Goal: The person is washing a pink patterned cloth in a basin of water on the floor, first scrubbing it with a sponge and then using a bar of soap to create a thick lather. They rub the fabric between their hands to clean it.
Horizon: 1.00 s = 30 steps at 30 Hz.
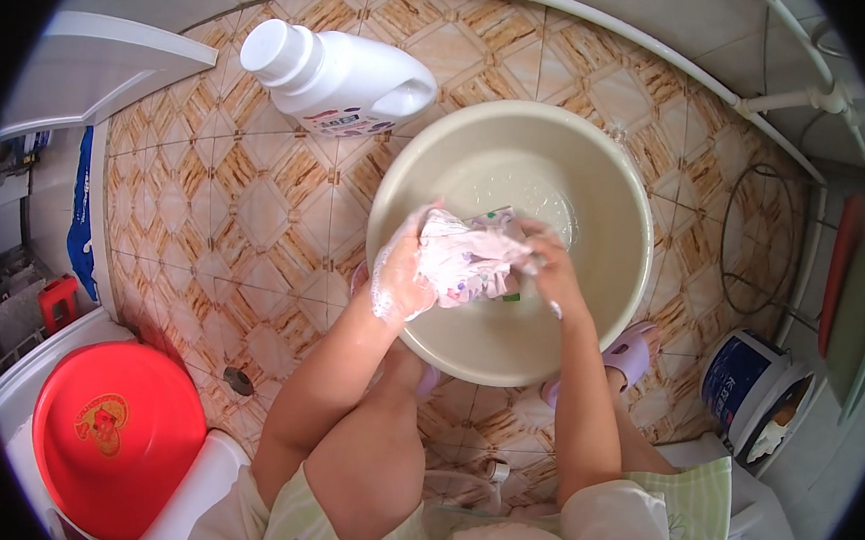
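Over a cream plastic basin (611,157) I hold a small pinkish-white cloth (463,257) with a coloured print. My left hand (405,276), with white suds on its skin, is closed round the cloth's left side. My right hand (553,268) grips its right end, the fingers slightly smeared by motion. A dab of foam sits near the right wrist. Part of the cloth shows a darker print with green patches, behind and below the bunched section. Inside the basin, the bottom looks wet, with droplets or bubbles.
A white detergent bottle (356,79) stands beyond the basin on the left. On the near left is a red plastic basin (156,421). A blue-and-white bucket (741,382) lies to the right, by white pipes (629,38). A floor drain (238,381) shows in the patterned tiles.
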Each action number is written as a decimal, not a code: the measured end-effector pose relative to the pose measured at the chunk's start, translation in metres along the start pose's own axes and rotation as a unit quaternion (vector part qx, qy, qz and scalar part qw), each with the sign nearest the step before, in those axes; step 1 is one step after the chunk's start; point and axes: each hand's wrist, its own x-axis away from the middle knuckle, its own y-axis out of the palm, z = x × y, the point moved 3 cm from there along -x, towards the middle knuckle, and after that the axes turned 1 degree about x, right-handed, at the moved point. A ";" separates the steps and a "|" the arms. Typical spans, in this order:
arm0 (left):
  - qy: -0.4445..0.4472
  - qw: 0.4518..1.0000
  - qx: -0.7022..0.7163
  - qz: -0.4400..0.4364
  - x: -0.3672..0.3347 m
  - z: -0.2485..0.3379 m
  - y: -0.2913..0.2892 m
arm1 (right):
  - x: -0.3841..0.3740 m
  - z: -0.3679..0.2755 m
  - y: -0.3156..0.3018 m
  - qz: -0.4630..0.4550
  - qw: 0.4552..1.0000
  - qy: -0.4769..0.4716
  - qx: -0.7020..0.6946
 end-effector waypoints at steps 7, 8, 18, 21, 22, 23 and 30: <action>-0.089 0.957 0.228 0.157 -0.001 -0.013 -0.023 | 0.014 -0.053 0.026 0.175 0.929 -0.003 -0.325; -0.114 0.947 0.291 0.070 0.000 -0.012 -0.009 | 0.017 -0.081 0.043 0.207 0.944 -0.046 -0.251; -0.117 0.930 0.220 0.269 -0.003 -0.065 -0.021 | 0.000 -0.118 0.083 0.352 0.927 -0.083 0.101; -0.139 0.921 0.256 0.257 -0.004 -0.080 -0.033 | 0.003 -0.124 0.089 0.317 0.902 -0.158 0.247; -0.141 0.958 0.151 0.200 -0.005 -0.083 -0.030 | -0.008 -0.100 0.062 0.335 0.930 0.023 0.148; -0.132 0.966 0.155 0.162 -0.002 -0.087 -0.034 | -0.010 -0.094 0.060 0.334 0.932 0.109 0.092; -0.087 0.985 0.152 -0.003 0.011 -0.094 -0.045 | -0.003 -0.093 0.080 0.304 0.918 -0.033 0.252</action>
